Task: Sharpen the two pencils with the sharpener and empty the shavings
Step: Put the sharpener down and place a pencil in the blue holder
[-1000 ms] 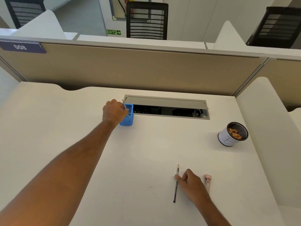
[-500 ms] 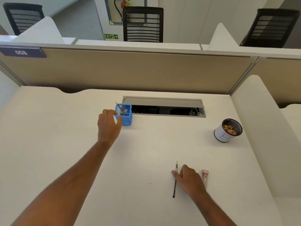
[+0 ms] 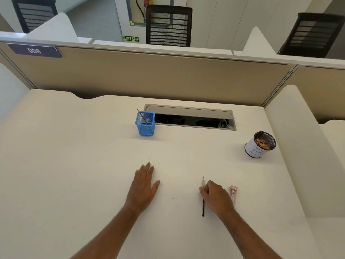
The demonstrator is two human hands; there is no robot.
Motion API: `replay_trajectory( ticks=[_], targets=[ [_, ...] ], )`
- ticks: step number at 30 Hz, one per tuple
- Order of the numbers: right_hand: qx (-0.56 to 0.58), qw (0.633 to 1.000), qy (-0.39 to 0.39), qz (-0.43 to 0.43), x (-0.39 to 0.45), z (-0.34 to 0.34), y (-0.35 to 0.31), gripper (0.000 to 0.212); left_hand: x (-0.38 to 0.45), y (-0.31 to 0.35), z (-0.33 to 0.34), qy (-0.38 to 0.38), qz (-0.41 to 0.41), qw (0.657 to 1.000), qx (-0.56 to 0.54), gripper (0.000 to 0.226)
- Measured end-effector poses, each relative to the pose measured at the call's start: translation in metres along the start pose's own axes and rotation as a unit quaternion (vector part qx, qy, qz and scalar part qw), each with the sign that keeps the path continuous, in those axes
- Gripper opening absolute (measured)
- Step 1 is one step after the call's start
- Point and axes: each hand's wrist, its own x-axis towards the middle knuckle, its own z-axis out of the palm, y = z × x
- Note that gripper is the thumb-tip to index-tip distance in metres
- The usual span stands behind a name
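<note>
A dark pencil (image 3: 203, 204) lies on the white desk, tip pointing away. My right hand (image 3: 216, 197) rests on it, thumb and fingertips touching its shaft. Just right of that hand lies a small pink sharpener (image 3: 233, 191). A second pencil (image 3: 142, 117) leans tip-up inside a blue mesh holder (image 3: 145, 125) at the desk's back. A mesh cup (image 3: 260, 144) with a white label holds pencil shavings at the right. My left hand (image 3: 144, 186) lies flat and open on the desk, holding nothing.
An open cable tray slot (image 3: 190, 118) runs along the desk's back, right of the blue holder. A beige partition (image 3: 149, 75) stands behind the desk and a white side divider (image 3: 291, 146) rises at the right.
My left hand let go of the pencil in the blue holder and drew back to lie flat on the desk. My right hand stayed on the other pencil.
</note>
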Motion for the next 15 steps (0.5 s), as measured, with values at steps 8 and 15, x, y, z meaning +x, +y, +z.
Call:
replay_trajectory(
  ticks=[8, 15],
  targets=[
    [0.230, 0.972, 0.029, -0.037, 0.000, -0.007, -0.011, 0.031, -0.009, 0.000, 0.021, 0.008, 0.015, 0.999, 0.035, 0.113],
    [0.335, 0.925, 0.079, -0.160, 0.016, -0.059, -0.089, 0.014, -0.011, -0.001, 0.025, 0.034, 0.021, 0.997, 0.068, 0.080]
  ],
)
